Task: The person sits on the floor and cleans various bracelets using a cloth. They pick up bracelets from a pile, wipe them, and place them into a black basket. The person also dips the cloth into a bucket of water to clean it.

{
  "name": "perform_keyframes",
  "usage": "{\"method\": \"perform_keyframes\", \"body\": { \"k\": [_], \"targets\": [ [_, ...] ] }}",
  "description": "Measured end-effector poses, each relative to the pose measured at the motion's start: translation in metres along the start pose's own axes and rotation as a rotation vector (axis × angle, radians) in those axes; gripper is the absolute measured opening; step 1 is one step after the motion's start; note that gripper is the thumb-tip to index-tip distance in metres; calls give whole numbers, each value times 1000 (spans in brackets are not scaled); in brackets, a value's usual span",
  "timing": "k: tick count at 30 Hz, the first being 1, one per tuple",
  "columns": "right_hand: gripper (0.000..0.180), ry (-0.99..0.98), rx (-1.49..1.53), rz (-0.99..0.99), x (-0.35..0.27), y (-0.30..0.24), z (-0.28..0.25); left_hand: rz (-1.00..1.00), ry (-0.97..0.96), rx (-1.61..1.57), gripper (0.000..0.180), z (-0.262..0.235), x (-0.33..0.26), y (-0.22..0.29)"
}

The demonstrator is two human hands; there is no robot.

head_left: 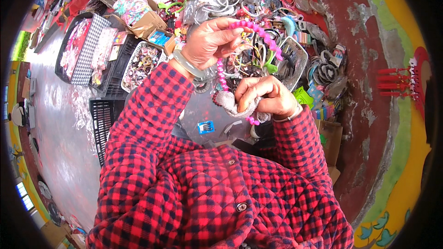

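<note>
You were mid-wipe, from the look of it; your left hand [210,41] had its grip pinched shut on the pink beaded headband [258,32], holding the arch up in front of your chest, and your right hand [267,94] had its grip closed on a grey cloth [233,106] wrapped round the headband's lower leg. So the headband sat between both hands, off the floor, right over the heap of hair accessories [258,0].

My guess is the next bit needed the cloth slid along the beads while the left pinch stayed firm; those beads looked bumpy, so a light squeeze seemed smarter than a hard one, or the thin band might twist.

Room-wise; pretty tight ahead of you; a white wire basket [295,60] was just beyond your right hand, and a tray of small trinkets [143,62] sat by your left wrist with its pale bangle [187,64]. The open floor [64,120] was off to your left; a black crate [104,120] stood near your left elbow, and the painted wall [378,110] closed in the right.
</note>
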State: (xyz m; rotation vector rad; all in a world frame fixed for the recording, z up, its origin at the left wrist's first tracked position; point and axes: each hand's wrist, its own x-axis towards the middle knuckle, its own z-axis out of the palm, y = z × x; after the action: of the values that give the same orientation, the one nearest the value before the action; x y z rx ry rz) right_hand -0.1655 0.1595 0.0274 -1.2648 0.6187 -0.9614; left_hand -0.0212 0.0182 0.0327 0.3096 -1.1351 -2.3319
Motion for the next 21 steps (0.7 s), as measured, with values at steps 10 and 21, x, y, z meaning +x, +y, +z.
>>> {"method": "perform_keyframes", "body": {
  "k": [10,21],
  "targets": [
    [29,590,-296,-332,13,22,-1,-170,-44,-265,24,-5,2,-32],
    [40,510,-579,-199,14,30,5,-175,3,-234,23,-3,-2,-33]
  ]
}}
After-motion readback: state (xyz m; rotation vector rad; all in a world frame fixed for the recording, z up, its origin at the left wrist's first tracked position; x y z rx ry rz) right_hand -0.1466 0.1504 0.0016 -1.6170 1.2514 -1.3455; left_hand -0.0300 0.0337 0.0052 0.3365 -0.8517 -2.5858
